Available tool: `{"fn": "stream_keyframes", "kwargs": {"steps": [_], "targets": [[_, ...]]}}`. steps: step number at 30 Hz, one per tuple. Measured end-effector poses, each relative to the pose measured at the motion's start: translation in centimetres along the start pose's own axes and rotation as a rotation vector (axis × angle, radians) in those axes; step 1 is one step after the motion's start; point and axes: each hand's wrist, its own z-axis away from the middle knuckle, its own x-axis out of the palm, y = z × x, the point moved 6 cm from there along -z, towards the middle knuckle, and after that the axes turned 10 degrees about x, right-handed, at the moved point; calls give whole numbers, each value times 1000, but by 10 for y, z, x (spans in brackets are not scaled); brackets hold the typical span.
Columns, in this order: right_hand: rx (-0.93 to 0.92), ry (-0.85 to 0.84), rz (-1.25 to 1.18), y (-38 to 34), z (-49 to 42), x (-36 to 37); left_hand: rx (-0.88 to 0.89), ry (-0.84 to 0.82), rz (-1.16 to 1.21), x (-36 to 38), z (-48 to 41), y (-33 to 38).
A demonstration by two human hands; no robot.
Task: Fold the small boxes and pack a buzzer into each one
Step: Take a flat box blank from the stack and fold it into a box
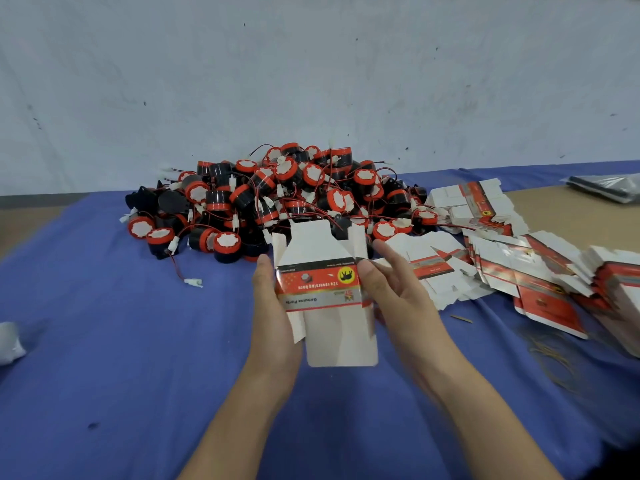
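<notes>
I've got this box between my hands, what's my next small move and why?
Probably fold the near flaps in to close one end. The box, held by the left hand and right hand, has flaps open at both ends, so none of the buzzers would stay inside yet.

A pale wall (311,64), flecked with small dark marks, is filling the view from 10 to 2 o'clock. A blue cloth (104,341) is covering the table from 4 to 9 o'clock, with bare tan tabletop (554,209) showing at 3 o'clock. Soft, even light is falling everywhere.
</notes>
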Motion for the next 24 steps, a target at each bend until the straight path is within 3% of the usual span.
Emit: {"fn": "stream_keyframes", "kwargs": {"steps": [4,8,12,15,18,24], "targets": [[178,-200,-92,7,6,10,-8,-50,-101,0,-1,-8],[163,-282,-41,11,11,16,81,-20,-400,2,2,-2],[62,-186,-44,7,7,12,200,41,-369,0,2,7],[-92,-93,17,3,5,16,143,-41,-325,10,6,6],[-192,-70,161,9,6,26,121,-167,-289,24,15,3],[-326,43,527,11,11,31,148,-150,-281,19,14,6]]}}
